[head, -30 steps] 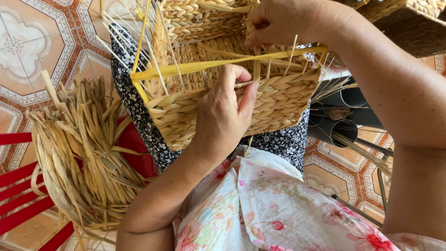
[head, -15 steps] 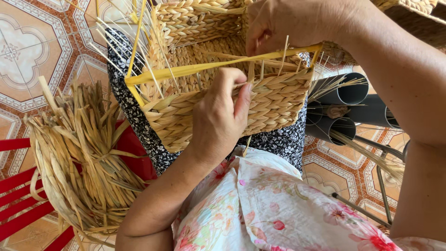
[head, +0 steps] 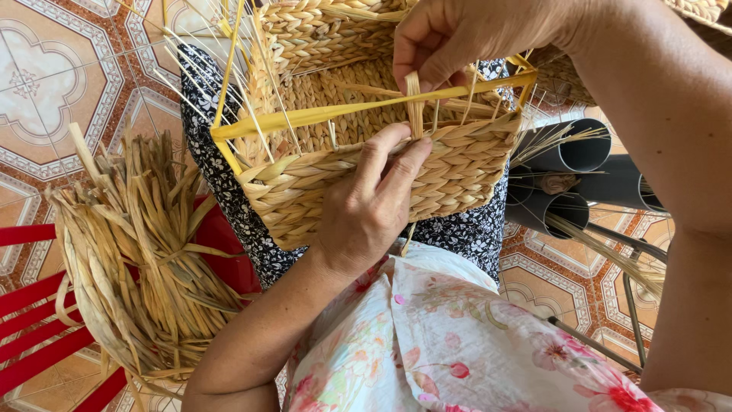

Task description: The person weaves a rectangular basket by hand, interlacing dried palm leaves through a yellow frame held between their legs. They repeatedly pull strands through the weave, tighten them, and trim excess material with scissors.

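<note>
A half-woven straw basket (head: 465,172) with a yellow frame bar (head: 320,116) across its rim rests on my lap. My left hand (head: 370,206) presses against the basket's near wall, fingers curled on the braided top edge. My right hand (head: 465,34) reaches over the rim from above and pinches a straw strand (head: 414,103) that rises from the weave beside my left fingertips. Thin upright stakes stick out of the basket's left side.
A bundle of dried straw (head: 141,259) lies on a red plastic chair (head: 46,336) at my left. Grey tubes (head: 579,156) with straw in them lie on the patterned tile floor (head: 53,84) at my right. Floral and dark dotted cloth covers my lap.
My right hand has taken hold of a strand and pulled it upright at the rim. My left fingers slid up to the top edge. The view shifted slightly.
</note>
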